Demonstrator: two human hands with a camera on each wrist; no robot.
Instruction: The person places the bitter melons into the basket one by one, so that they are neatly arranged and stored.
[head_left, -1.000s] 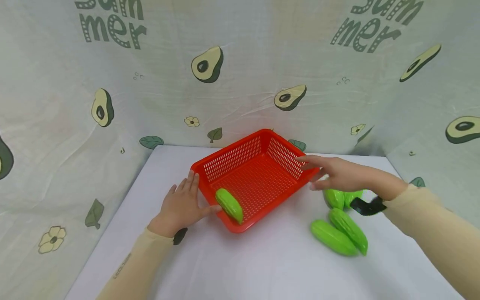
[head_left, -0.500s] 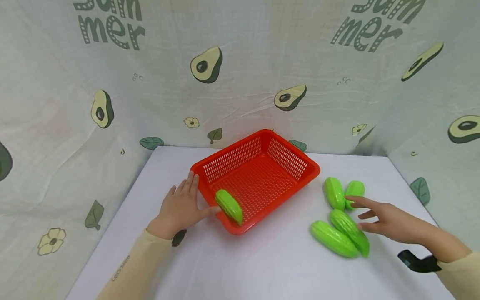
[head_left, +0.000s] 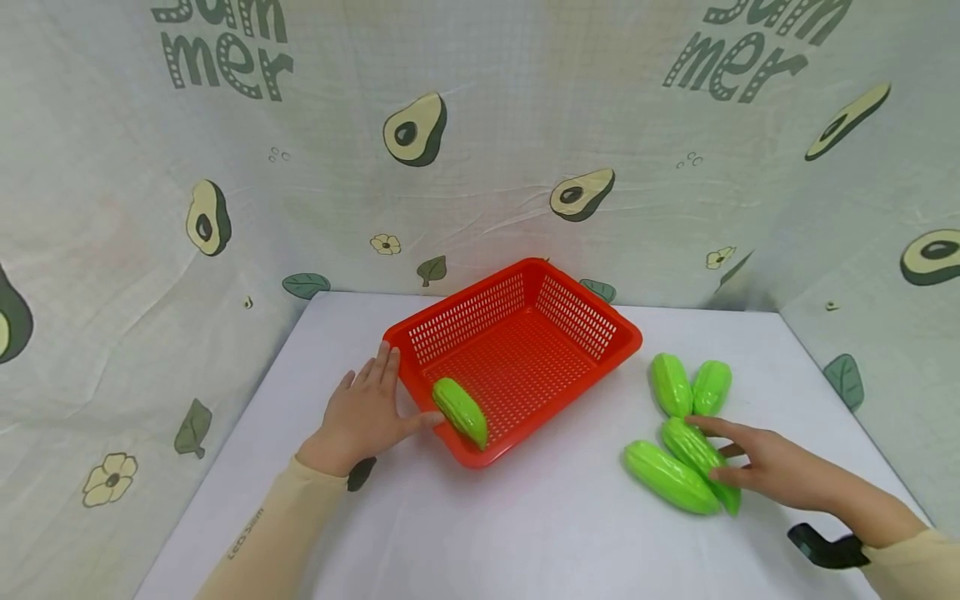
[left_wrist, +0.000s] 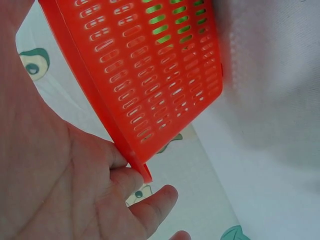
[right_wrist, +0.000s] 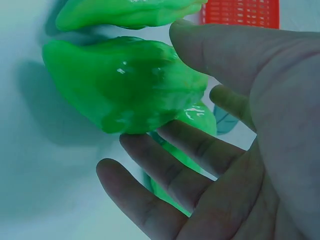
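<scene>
A red slotted plastic basket (head_left: pixel 525 417) sits mid-table, turned at an angle. One glossy green ridged gourd (head_left: pixel 461 412) lies inside its near left corner. My left hand (head_left: pixel 358 421) rests along the basket's left rim with fingers straight; in the left wrist view its fingertips (left_wrist: pixel 125 182) touch the rim. To the right, my right hand (head_left: pixel 772 467) is spread around a ridged green gourd (head_left: pixel 693 446). In the right wrist view, the thumb is on one side of this gourd (right_wrist: pixel 125 85) and the fingers on the other, loosely extended, not closed round it.
Beside the right hand's gourd lies another green gourd (head_left: pixel 670 477). Two more, a left one (head_left: pixel 671 385) and a right one (head_left: pixel 711 387), lie just behind. The white table (head_left: pixel 540 533) meets an avocado-print cloth (head_left: pixel 480 208) at the back and sides.
My right hand has moved from over the basket's right end, rightward and toward me, to the gourds, then slightly lower onto the ridged one. The left hand and basket have stayed put.
</scene>
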